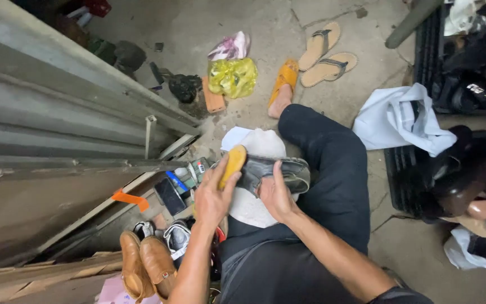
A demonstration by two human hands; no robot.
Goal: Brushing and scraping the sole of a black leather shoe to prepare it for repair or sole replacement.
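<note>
Near: brown shoes (144,269) on floor by left knee. Left hand (212,194), grip closed round a yellow brush (232,164), bristle end against the grey shoe (274,172). Right hand (277,194), grip wrapped on that shoe from below, steadying it on a white cloth (254,174) over the lap. Best done with short strokes, shoe held firm, cloth kept under. Farther: yellow bag (232,77), tan flip-flops (327,53) on concrete floor (254,22).
</note>
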